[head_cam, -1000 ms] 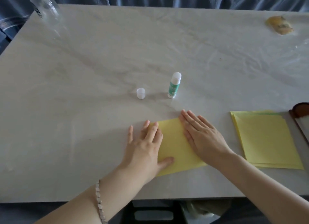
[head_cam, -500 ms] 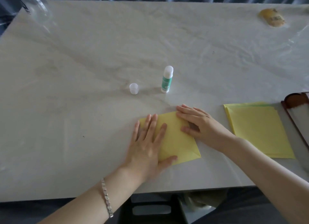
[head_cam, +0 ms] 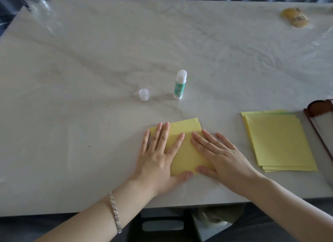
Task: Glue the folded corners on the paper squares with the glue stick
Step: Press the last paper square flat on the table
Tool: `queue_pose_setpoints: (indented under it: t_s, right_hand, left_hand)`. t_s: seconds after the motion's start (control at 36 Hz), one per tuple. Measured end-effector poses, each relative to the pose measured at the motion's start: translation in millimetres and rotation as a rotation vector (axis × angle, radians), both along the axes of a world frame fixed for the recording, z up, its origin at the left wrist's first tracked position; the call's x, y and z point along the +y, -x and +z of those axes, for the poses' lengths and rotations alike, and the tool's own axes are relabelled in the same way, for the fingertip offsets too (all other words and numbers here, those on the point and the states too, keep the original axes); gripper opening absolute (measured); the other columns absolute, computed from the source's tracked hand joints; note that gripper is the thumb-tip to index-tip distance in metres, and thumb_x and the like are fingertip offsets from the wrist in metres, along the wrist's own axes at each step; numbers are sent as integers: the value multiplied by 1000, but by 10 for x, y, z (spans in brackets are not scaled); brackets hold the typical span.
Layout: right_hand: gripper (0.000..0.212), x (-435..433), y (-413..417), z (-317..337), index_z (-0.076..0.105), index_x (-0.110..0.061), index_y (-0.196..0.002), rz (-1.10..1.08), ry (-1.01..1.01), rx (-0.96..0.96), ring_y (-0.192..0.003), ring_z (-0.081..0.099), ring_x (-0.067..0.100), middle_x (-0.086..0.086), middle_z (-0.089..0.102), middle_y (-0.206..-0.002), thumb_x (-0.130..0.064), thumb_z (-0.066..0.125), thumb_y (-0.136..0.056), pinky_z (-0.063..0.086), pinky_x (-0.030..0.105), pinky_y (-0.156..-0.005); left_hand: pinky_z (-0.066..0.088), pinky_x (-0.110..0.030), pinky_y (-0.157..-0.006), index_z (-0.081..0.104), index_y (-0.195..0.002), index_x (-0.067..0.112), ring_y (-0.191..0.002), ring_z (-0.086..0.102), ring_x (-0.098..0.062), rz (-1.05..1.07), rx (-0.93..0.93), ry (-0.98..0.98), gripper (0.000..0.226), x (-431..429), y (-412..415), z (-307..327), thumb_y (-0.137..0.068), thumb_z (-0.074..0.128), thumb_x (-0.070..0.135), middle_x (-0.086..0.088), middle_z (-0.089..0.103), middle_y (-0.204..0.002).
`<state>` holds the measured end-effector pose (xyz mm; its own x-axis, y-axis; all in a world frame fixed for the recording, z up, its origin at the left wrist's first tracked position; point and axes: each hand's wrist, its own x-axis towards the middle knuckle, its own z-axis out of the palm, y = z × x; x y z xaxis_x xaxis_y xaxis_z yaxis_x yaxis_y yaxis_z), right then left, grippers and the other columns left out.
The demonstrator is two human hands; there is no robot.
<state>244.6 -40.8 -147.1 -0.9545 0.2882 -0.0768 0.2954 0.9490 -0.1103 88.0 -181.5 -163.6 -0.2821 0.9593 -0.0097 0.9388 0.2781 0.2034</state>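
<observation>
Pale yellow paper square (head_cam: pixel 185 151) pinned flat at the table's (head_cam: pixel 90 61) 6 o'clock edge.
Left hand (head_cam: pixel 158 158) and right hand (head_cam: pixel 221 155) press it, grip open, fingers straight; its 1 o'clock corner is folded. Glue stick (head_cam: pixel 179 84) stands upright at its 12 o'clock.

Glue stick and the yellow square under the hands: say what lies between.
Head view: only bare table separates the glue stick from the yellow square; the cap sits aside.

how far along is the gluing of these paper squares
Done: the glue stick stands uncapped, its cap beside it. In hand: the left hand and right hand press flat on one folded square, a far corner turned in. Left: the stack of yellow squares lies untouched.
</observation>
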Motion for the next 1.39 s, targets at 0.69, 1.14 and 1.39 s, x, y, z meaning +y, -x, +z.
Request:
queue_pose_setpoints:
  t_s: [0.69, 1.14, 1.39]
  right_hand:
    - [65, -69, 365, -70, 47, -3, -133, -158, -76, 57, -128, 45, 22, 11, 45, -140, -37, 3, -99, 23, 32, -106]
    - [60, -45, 425, -38, 47, -4, -133, -186, -25, 94, -130, 39, 20, 11, 45, -141, -30, 5, -100, 15, 28, -109]
    - [63, -37, 429, -9, 45, -3, -135, -192, 8, 24, -132, 32, 17, 10, 42, -143, -35, 4, -99, 14, 28, -110]
  left_hand:
    - [18, -54, -106, 32, -142, 13, -137, 24, -34, 2, 10, -29, 91, 8, 0, -24, -83, 6, 77, -23, 36, -146]
    - [25, -42, -107, 49, -130, -7, -131, 42, -35, -4, -19, -144, 74, 231, -271, -15, -100, 6, 45, -23, 45, -139]
    - [24, -41, -104, 48, -131, -8, -127, 46, -36, 85, 96, -136, 64, 28, 81, -29, -89, 33, 37, -23, 46, -139]
